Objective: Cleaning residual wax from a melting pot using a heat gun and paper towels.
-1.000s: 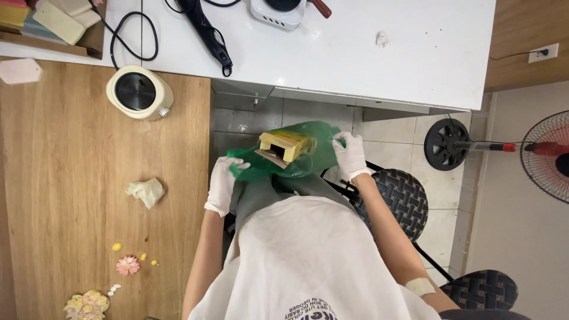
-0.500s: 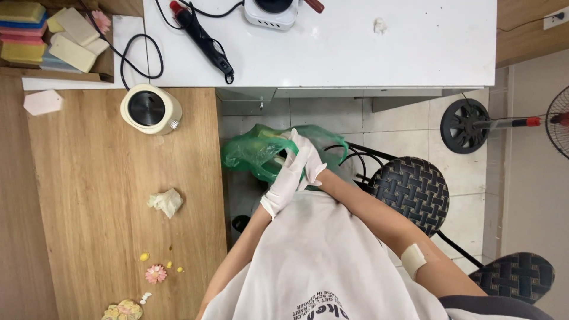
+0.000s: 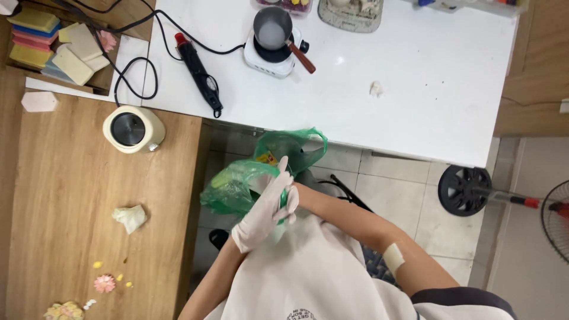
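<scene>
Wooden bench fills the left side, with a crumpled tissue and a round cream jar near its right edge. Between bench and white table — over the tiled floor — a green bag is held above the person's lap, its long axis running from lower left up to a handle loop at upper right under the table edge. Gloved left hand lies across the bag, fingers straight and pressed together on the plastic. Right hand is hidden behind it; its grip cannot be told. Open floor lies to the right, towards a fan base.
</scene>
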